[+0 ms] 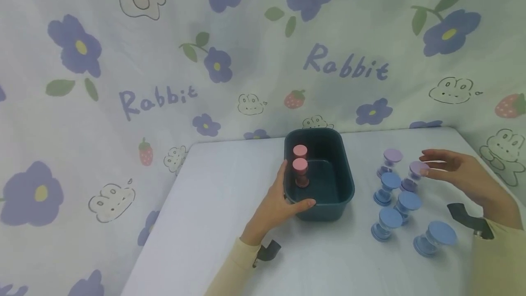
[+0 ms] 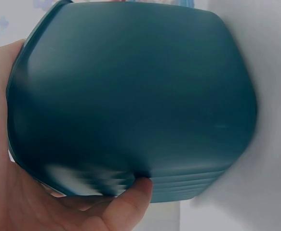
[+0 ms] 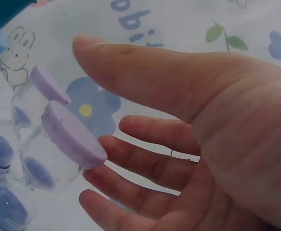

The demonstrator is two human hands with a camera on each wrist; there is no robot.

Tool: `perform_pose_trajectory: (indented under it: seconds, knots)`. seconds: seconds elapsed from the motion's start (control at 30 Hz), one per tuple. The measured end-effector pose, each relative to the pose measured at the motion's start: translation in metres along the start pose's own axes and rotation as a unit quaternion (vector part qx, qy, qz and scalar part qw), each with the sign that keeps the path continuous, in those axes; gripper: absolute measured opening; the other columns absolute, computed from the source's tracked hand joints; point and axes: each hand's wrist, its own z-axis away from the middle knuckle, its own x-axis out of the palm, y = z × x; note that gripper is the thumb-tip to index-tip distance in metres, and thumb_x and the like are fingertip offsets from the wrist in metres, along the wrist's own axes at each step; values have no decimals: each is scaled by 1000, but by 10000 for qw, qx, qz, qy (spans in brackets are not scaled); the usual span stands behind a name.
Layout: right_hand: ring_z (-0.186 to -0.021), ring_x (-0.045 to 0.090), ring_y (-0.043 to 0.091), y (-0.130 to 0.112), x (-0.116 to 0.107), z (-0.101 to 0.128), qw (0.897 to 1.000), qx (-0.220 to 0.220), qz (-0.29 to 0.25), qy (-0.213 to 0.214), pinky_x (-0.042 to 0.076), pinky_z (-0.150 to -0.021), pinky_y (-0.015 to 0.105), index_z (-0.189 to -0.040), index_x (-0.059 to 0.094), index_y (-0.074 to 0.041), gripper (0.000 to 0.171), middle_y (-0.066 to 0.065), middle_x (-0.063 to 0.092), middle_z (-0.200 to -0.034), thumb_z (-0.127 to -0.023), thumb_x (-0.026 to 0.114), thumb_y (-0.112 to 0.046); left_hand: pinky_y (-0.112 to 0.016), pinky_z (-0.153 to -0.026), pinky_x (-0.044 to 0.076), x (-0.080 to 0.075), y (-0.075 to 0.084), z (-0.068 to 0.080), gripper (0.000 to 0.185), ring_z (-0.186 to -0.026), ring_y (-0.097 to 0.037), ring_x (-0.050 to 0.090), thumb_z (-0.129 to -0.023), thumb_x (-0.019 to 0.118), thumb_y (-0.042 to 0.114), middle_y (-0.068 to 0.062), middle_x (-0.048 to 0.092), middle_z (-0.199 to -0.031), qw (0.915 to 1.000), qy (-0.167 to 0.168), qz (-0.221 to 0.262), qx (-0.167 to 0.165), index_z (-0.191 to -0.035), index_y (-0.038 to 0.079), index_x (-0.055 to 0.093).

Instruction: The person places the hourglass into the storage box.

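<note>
Gripping the near left corner of the teal bin point(image 1: 328, 204), the left hand point(image 1: 279, 204) curls round its wall; two pink-lidded jars point(image 1: 300, 170) stand inside, on the white worktop point(image 1: 213, 223). The left wrist view shows the thumb pressed against the bin's side. In the right wrist view, the right hand point(image 3: 203, 144) spreads loose fingers point(image 3: 145, 163), touching the purple-lidded jar point(image 3: 68, 139).
</note>
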Motion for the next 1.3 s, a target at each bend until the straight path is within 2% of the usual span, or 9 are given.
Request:
perform_pose_trajectory:
  seconds: [0.1,0.23,0.4,0.53,0.63,0.73,1.17,1.23,1.3]
  knots:
    - [-100,41,-23,5,1,-4,9990,305,147,-305,42,-102,73,-155,39,-8,81,-44,45,-111,-94,75,-46,-63,-125,31,0,0,1,122,-161,-17,23,-77,80,68,16,13,-174,10000,16,8,3,-166,37,1]
    - [-106,44,-10,11,2,-5,9977,432,205,-476,41,-104,73,-157,36,-5,87,-31,46,-124,-93,75,-48,-62,-124,31,0,0,1,122,-161,-17,24,-77,80,67,16,14,-173,10000,28,25,39,-166,37,1]
    - [-99,43,-17,15,5,-5,9975,391,240,-531,45,-101,68,-155,38,-4,83,-27,43,-125,-93,75,-45,-61,-125,31,0,0,1,122,-161,-17,23,-78,80,67,15,14,-174,10000,19,11,76,-166,37,1]
    - [-121,57,17,16,6,-5,9966,465,283,-615,43,-102,70,-154,37,-4,82,-8,50,-137,-94,73,-47,-61,-125,31,0,0,1,122,-161,-17,23,-78,80,68,15,13,-174,10000,10,5,67,-166,37,1]
    - [-135,43,49,16,7,-6,9955,572,297,-698,41,-104,73,-155,36,-3,84,18,44,-151,-95,71,-50,-61,-125,31,0,0,2,123,-161,-17,23,-77,80,68,15,13,-174,10000,12,-2,47,-166,37,0]
    - [-137,39,53,15,7,-7,9948,662,302,-711,41,-105,73,-154,35,-2,85,27,38,-155,-95,71,-52,-62,-125,31,0,0,2,123,-161,-17,23,-77,80,68,15,13,-174,10000,15,8,30,-166,37,0]
    - [-143,29,58,13,8,-8,9957,813,57,-445,34,-107,80,-150,37,1,89,31,35,-157,-91,74,-54,-61,-125,31,1,-2,1,122,-161,-16,23,-78,79,68,17,13,-173,10000,24,18,88,-166,37,1]
    - [-141,35,55,13,8,-8,9966,762,60,-311,35,-106,79,-150,40,0,88,17,51,-148,-91,74,-55,-60,-126,31,1,-2,1,122,-161,-15,23,-78,79,68,17,13,-173,9999,17,40,128,-166,37,1]
    - [-133,54,31,12,8,-8,9974,695,33,-191,35,-106,80,-149,42,-1,86,-6,64,-132,-90,74,-55,-60,-126,31,0,-2,1,122,-161,-15,23,-78,79,67,17,13,-173,9999,16,54,144,-166,37,1]
